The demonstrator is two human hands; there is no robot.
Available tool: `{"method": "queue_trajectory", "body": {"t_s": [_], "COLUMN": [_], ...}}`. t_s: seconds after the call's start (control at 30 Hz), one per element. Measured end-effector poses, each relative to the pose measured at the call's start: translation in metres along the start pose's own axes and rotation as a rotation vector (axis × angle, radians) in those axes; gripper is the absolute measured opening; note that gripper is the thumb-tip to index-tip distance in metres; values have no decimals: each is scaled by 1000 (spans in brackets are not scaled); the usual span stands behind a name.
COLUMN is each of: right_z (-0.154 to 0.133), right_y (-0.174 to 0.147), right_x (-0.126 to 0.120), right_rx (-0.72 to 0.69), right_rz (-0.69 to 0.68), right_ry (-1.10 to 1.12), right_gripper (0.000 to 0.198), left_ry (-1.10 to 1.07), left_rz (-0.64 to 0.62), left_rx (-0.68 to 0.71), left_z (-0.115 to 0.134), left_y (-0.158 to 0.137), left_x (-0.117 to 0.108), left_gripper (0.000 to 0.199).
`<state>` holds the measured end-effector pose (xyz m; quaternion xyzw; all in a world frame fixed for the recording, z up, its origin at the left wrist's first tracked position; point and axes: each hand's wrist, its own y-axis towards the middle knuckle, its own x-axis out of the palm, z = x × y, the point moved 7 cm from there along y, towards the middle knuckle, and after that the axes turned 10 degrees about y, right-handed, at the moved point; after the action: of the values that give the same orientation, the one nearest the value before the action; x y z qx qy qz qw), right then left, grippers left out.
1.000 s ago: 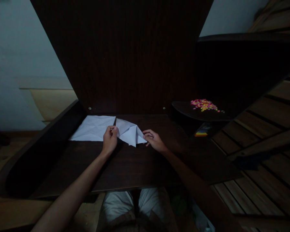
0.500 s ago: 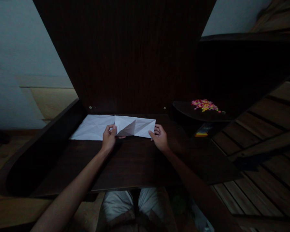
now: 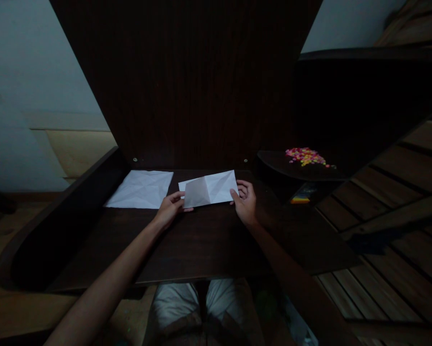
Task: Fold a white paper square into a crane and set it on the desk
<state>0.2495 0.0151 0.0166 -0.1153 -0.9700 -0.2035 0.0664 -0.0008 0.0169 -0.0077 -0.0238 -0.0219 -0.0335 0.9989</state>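
Above the dark counter (image 3: 197, 245), the left hand (image 3: 170, 208) and right hand (image 3: 246, 203), set apart, grip opposite ends of a folded white paper (image 3: 221, 185). To its left lies a creased white sheet (image 3: 141, 190); farther back, right, small bright pieces (image 3: 305, 156) cover part of a shelf (image 3: 271, 159).

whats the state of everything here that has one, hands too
Left hand: gripping the left end of the folded paper
Right hand: gripping its right end, thumb on top
Folded paper: creased, held at both ends
White sheet: creased, lying on the desk
Colourful pieces: loose, piled on the shelf
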Motion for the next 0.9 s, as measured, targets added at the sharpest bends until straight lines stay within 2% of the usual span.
{"method": "queue_trajectory", "body": {"t_s": [0.17, 0.33, 0.47, 0.53, 0.67, 0.7, 0.8, 0.9], "right_z": [4, -7, -4, -1, 0, 0, 3, 5], "right_y": [3, 4, 0, -4, -8, -7, -6, -10], "right_x": [-5, -9, 6, 11, 3, 3, 12, 24], "right_rx": [-38, -175, -126, -88, -81, -73, -25, -12], "right_rz": [26, 81, -115, -149, 8, 11, -153, -309], "right_ry": [-141, -288, -260, -264, -315, -320, -352, -450], "right_gripper": [36, 25, 35, 31, 41, 40, 34, 46], "left_ry": [111, 303, 510, 602, 856, 911, 1005, 1051], "left_rz": [-10, -14, 81, 128, 196, 195, 164, 130], "left_rx": [52, 170, 316, 395, 503, 516, 507, 481], "left_z": [3, 7, 10, 14, 20, 21, 19, 14], "left_y": [-2, -4, -5, -7, -11, -12, -13, -13], "left_x": [1, 2, -1, -2, 0, 1, 5, 8], "left_gripper": [50, 64, 66, 66, 66, 68, 77, 79]}}
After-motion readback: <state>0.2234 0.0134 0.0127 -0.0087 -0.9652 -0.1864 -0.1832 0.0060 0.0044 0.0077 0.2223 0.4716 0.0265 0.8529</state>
